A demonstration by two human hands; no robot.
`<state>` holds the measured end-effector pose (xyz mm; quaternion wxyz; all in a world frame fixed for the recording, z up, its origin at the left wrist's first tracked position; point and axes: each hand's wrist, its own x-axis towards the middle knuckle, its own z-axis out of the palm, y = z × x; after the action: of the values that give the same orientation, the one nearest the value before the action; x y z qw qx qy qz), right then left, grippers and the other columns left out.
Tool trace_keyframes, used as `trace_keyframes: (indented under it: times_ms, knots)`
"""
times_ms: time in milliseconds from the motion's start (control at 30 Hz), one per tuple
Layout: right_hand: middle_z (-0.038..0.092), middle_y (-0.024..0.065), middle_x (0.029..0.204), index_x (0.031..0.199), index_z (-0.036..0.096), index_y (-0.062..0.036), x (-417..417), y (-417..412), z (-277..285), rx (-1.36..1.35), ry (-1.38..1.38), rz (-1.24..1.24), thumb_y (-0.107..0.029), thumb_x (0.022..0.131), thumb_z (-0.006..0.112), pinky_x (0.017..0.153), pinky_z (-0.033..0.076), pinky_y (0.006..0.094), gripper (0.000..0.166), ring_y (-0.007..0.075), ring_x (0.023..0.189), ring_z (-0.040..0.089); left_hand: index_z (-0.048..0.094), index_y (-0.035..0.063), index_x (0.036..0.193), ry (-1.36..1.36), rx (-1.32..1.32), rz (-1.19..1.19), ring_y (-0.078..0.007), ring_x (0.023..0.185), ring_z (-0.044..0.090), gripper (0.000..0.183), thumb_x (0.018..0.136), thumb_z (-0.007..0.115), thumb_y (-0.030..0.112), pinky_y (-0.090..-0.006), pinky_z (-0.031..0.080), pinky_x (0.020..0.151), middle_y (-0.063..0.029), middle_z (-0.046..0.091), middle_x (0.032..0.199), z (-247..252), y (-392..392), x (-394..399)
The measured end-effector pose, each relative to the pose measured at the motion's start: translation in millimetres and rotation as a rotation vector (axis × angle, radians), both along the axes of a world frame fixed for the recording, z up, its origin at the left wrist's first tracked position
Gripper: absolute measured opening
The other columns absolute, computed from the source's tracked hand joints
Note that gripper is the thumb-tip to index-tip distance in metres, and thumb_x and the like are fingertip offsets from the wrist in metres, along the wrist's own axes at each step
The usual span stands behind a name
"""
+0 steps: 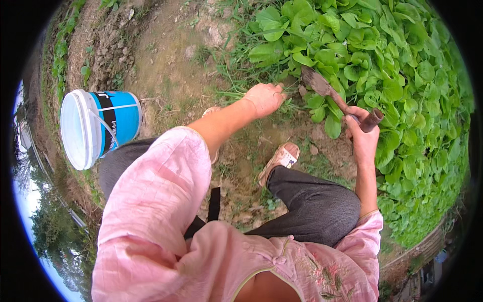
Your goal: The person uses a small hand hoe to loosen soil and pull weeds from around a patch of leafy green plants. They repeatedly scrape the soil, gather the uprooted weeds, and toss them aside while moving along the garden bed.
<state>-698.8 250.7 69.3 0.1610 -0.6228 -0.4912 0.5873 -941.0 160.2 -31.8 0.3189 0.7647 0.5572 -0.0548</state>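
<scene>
My right hand (362, 130) is closed around the handle of a rusty metal hand trowel (323, 86), whose soil-stained blade points up and left to the edge of a dense bed of leafy greens (354, 56). My left hand (265, 99) is low over the ground at the bed's border, back of the hand up, with grass and small weeds (236, 92) around it. Its fingertips are partly hidden, so whether they pinch a stem cannot be told. A short gap of soil and leaves lies between the hand and the blade.
A blue and white plastic bucket (119, 117) lies on its side or tilts at the left, its mouth facing left. Bare soil with patches of grass runs between it and the greens. My sandalled foot (285, 154) stands below the trowel. Clods (117, 49) lie at the upper left.
</scene>
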Motion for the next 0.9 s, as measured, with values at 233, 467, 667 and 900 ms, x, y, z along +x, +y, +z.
trace_keyframes:
  times_ms: [233, 467, 667, 900]
  knots:
    - [0.061, 0.0104, 0.075, 0.098, 0.057, 0.0035, 21.9, 11.8, -9.7, -0.047, 0.186, -0.009, -0.002, 0.077, 0.059, 0.045, 0.038, 0.0198, 0.022, 0.0056, 0.048, 0.044, 0.055, 0.0092, 0.105, 0.114, 0.335, 0.335, -0.0275, 0.085, 0.057, 0.026, 0.081, 0.047, 0.013, -0.0368, 0.050, 0.068, -0.0125, 0.052, 0.101, -45.4, 8.2, -6.7]
    - [0.060, 0.0098, 0.073, 0.096, 0.057, 0.0029, 31.7, -4.3, -28.7, -0.076, 0.288, 0.051, -0.002, 0.077, 0.060, 0.044, 0.038, 0.0197, 0.021, 0.0062, 0.047, 0.045, 0.059, 0.0081, 0.084, 0.196, 0.428, 0.325, -0.0273, 0.082, 0.056, 0.014, 0.077, 0.048, 0.013, -0.0381, 0.048, 0.066, -0.0112, 0.054, 0.088, -57.2, 23.6, -7.0]
    - [0.061, 0.0113, 0.076, 0.096, 0.057, 0.0034, 39.6, -26.9, -53.6, -0.203, 0.325, 0.036, -0.004, 0.075, 0.061, 0.043, 0.039, 0.0201, 0.022, 0.0076, 0.046, 0.046, 0.059, 0.0077, 0.086, 0.211, 0.321, 0.395, -0.0288, 0.087, 0.055, 0.015, 0.078, 0.047, 0.013, -0.0384, 0.047, 0.072, -0.0119, 0.056, 0.089, -52.9, 32.0, -0.5]
    - [0.062, 0.0108, 0.077, 0.095, 0.057, 0.0015, 35.9, -29.8, -61.5, -0.276, 0.301, 0.128, -0.002, 0.074, 0.061, 0.043, 0.040, 0.0204, 0.022, 0.0080, 0.048, 0.048, 0.054, 0.0035, 0.091, 0.144, 0.392, 0.634, -0.0311, 0.089, 0.055, 0.025, 0.067, 0.058, 0.007, -0.0392, 0.047, 0.078, -0.0154, 0.057, 0.092, -59.3, 12.3, -7.5]
